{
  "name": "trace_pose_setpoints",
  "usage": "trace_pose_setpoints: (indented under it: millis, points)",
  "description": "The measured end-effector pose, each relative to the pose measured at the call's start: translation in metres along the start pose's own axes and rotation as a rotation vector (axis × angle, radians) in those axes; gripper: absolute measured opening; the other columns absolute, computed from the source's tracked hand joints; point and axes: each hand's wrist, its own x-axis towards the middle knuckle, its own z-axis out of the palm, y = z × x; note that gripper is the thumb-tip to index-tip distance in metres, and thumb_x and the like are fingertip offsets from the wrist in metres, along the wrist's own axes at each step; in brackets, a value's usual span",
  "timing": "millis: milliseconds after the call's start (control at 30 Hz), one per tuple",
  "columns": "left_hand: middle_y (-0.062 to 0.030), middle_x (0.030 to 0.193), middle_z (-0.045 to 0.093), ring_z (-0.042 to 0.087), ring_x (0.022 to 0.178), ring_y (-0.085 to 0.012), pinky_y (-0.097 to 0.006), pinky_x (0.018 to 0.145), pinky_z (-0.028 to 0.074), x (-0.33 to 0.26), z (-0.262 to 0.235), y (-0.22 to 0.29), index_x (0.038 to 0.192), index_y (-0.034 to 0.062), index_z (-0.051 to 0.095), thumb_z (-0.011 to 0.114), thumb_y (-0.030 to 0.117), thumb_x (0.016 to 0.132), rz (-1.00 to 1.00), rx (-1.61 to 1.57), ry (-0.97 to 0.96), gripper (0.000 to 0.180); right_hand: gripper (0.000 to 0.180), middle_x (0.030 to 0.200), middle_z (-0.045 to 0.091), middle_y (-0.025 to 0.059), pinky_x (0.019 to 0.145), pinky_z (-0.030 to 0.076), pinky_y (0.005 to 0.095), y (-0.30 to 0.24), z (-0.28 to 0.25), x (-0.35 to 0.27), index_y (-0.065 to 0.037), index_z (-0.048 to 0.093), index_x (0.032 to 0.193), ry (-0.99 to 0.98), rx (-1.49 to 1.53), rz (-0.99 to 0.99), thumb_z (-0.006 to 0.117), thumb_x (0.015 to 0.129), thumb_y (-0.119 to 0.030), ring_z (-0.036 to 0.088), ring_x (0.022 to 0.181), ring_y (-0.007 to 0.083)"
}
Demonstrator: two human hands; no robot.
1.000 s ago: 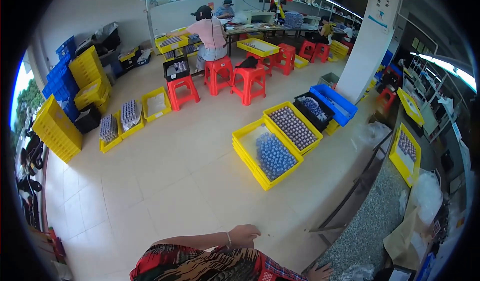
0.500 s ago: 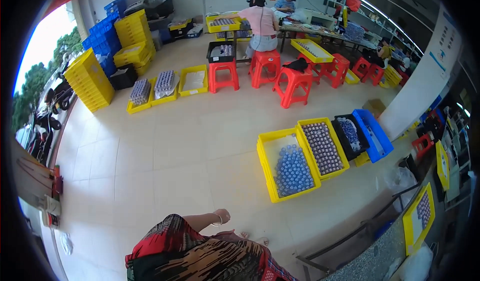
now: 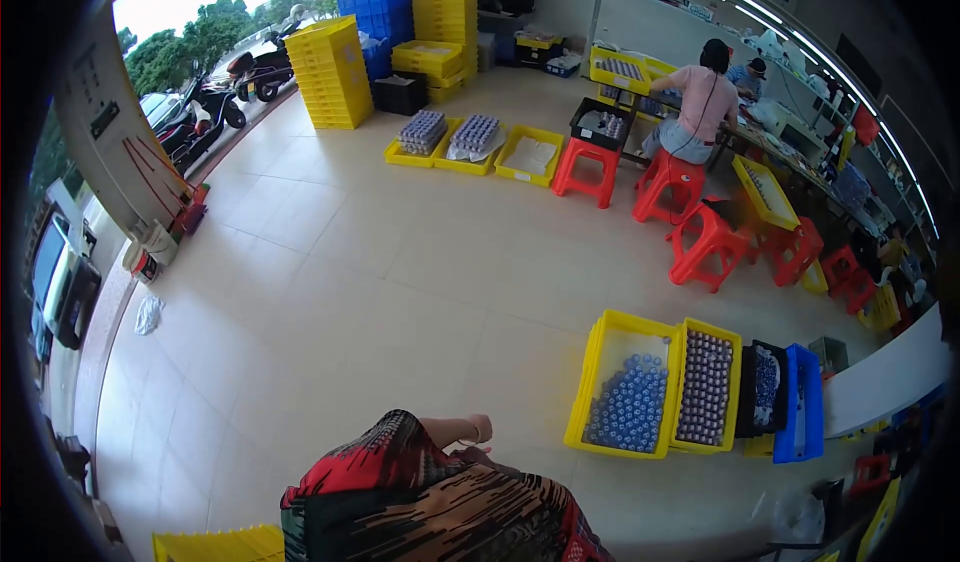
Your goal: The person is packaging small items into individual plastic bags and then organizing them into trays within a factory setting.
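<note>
My left hand (image 3: 483,430) shows at the bottom, at the end of a bare forearm coming out of a red and black patterned sleeve (image 3: 380,452). It hangs over the tiled floor close to my body and touches nothing that I can see; its fingers are too small to read. My right hand is out of view. The nearest things are a yellow crate of blue-capped items (image 3: 628,402) and a yellow crate of grey items (image 3: 706,387) on the floor to the right.
A black crate (image 3: 764,387) and a blue crate (image 3: 806,402) stand beside those. Red stools (image 3: 700,242) and a seated person in a pink top (image 3: 700,102) are at the far right. Yellow crate stacks (image 3: 330,72) and floor crates (image 3: 475,142) lie far back. A yellow crate corner (image 3: 215,544) is bottom left.
The view has swung left: the crates and stools slid to the right and the doorway with parked motorbikes came into sight. My left forearm stays near my body.
</note>
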Motion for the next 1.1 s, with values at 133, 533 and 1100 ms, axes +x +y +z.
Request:
trace_pose_setpoints:
  millis: [133, 533, 1100]
  points:
    - [-0.0129, 0.077, 0.066, 0.063, 0.071, -0.0253, -0.038, 0.058, 0.051, 0.002, 0.002, 0.019, 0.082, -0.0016, 0.070, 0.058, 0.012, 0.082, -0.231, -0.268, 0.118, 0.018, 0.032, 0.092, 0.056, 0.0114, 0.085, 0.039, 0.0433, 0.027, -0.004, 0.039, -0.006, 0.056, 0.103, -0.064, -0.063, -0.201, 0.055, 0.088, -0.035, 0.054, 0.094, 0.0281]
    - [-0.0119, 0.088, 0.071, 0.068, 0.082, -0.0275, -0.037, 0.078, 0.053, -0.072, 0.067, 0.044, 0.091, 0.0122, 0.073, 0.061, 0.032, 0.073, -0.878, -1.448, 0.351, 0.029, 0.021, 0.074, 0.059, 0.0087, 0.071, 0.047, 0.0355, 0.034, 0.017, 0.069, -0.005, 0.062, 0.087, -0.285, 0.310, -0.252, 0.053, 0.088, -0.023, 0.059, 0.076, 0.0217]
    - [-0.0122, 0.087, 0.071, 0.068, 0.084, -0.0207, -0.031, 0.076, 0.054, -0.091, 0.226, -0.187, 0.096, 0.0039, 0.073, 0.061, 0.017, 0.078, -0.729, -2.097, 0.604, 0.025, 0.012, 0.079, 0.069, 0.0095, 0.063, 0.052, 0.0385, -0.116, -0.163, 0.314, -0.005, 0.070, 0.077, -0.307, 0.065, -0.128, 0.063, 0.072, -0.013, 0.066, 0.068, 0.0223]
